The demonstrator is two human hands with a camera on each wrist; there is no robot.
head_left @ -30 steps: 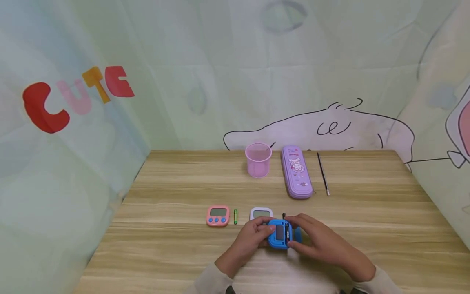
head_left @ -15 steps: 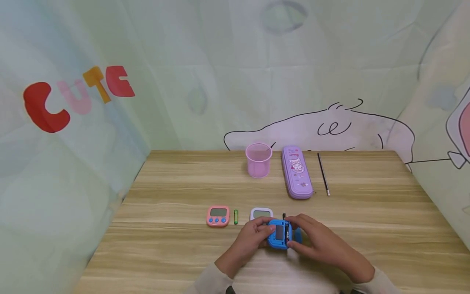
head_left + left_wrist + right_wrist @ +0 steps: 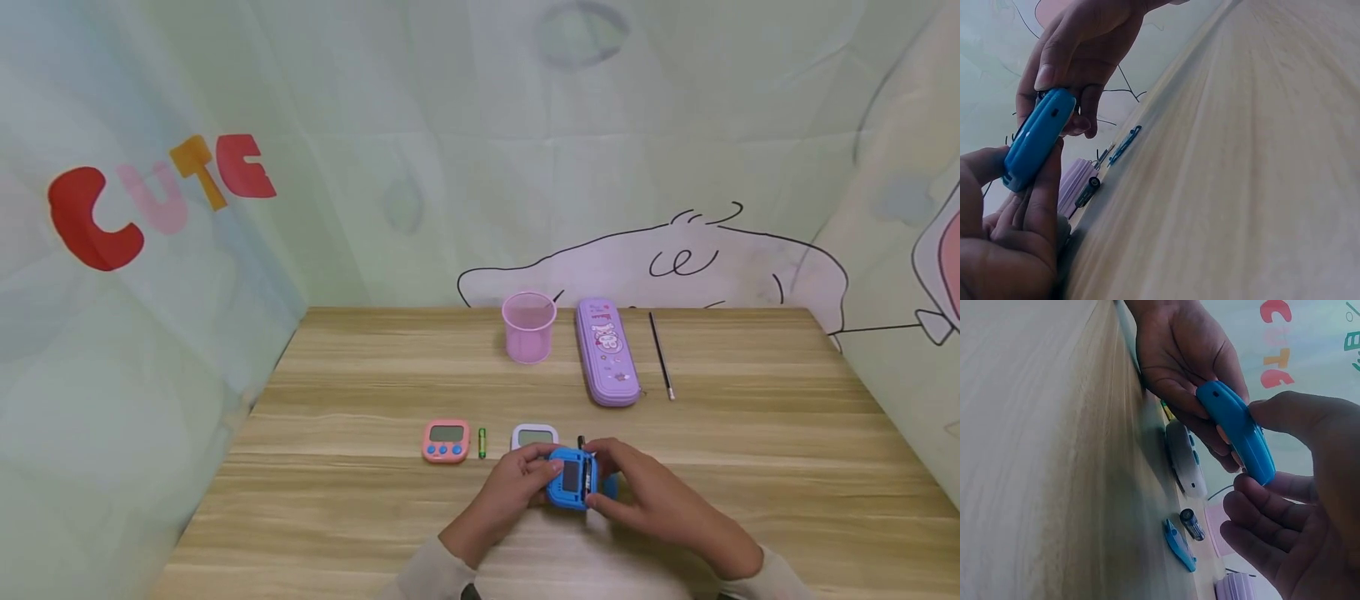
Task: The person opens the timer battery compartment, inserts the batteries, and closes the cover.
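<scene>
From above, the head view shows the open back of a blue timer (image 3: 572,477), with a dark battery (image 3: 587,477) lying along its recess on the three o'clock side; neither wrist view shows that face plainly. The left wrist view instead catches the timer edge-on, clear of the table (image 3: 1241,156), and the right wrist view alone reveals the pinkish buttons (image 3: 1236,458) on its underside. That view also shows a blue cover (image 3: 1179,545) on the tabletop with a loose battery (image 3: 1192,524) just beside it; from the head, the right hand partly hides the cover. The left hand (image 3: 510,487) pinches the timer, thumb on top and fingers beneath, so the timer lies at its three o'clock. The right hand (image 3: 652,496) has the timer at about nine o'clock, its thumb and fingertips gripping the edge beside the recess. Only the head view gives the whole layout around the timer: a white timer (image 3: 535,436) near at ten to eleven o'clock, a green battery (image 3: 482,443) and pink timer (image 3: 446,442) towards ten, a pink cup (image 3: 528,337) at eleven, a purple pencil case (image 3: 609,354) between twelve and one, and a pencil (image 3: 662,357) past one.
</scene>
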